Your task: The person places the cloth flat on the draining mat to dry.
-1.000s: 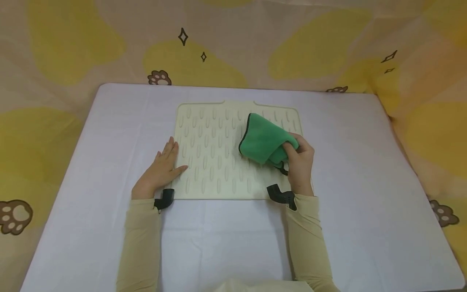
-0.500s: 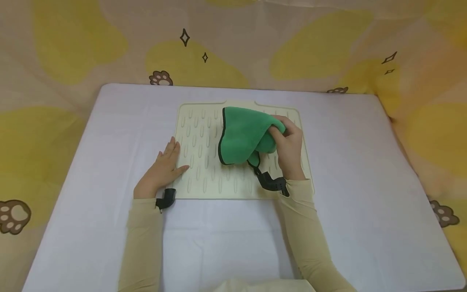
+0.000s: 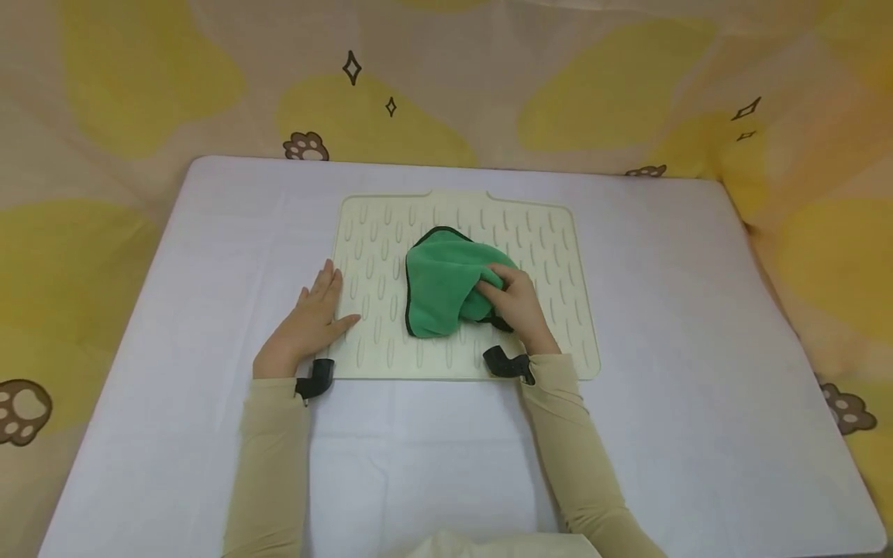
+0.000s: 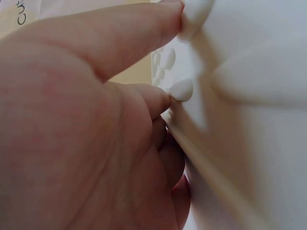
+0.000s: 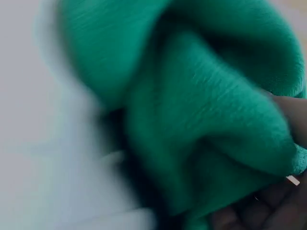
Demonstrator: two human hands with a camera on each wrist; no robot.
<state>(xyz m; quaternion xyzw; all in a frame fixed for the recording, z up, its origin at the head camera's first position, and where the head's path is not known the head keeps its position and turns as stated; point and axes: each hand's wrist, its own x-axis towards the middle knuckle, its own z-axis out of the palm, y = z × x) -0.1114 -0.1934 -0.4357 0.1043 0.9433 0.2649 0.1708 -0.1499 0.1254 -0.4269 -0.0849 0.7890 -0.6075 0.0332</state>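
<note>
A pale cream mat [image 3: 558, 341] with rows of raised oval ridges lies flat on the table. My left hand [image 3: 303, 325] rests on its left edge, fingers straight and thumb spread over the mat; in the left wrist view the thumb [image 4: 129, 36] and fingertips meet the ridged surface. My right hand [image 3: 519, 306] grips a bunched green cloth [image 3: 443, 287] with dark edging, over the middle of the mat. The cloth's folds [image 5: 206, 96] fill much of the right wrist view and hide part of the fingers.
A white-covered table [image 3: 698, 387] extends around the mat on all sides. Behind it hangs a patterned curtain [image 3: 488, 77] with yellow patches and paw prints. Black wrist-worn pieces [image 3: 321, 377] sit at both cuffs.
My right hand has carried the cloth leftward from the mat's right side to its middle, rising toward the back, then coming nearer me. The left hand has stayed in place.
</note>
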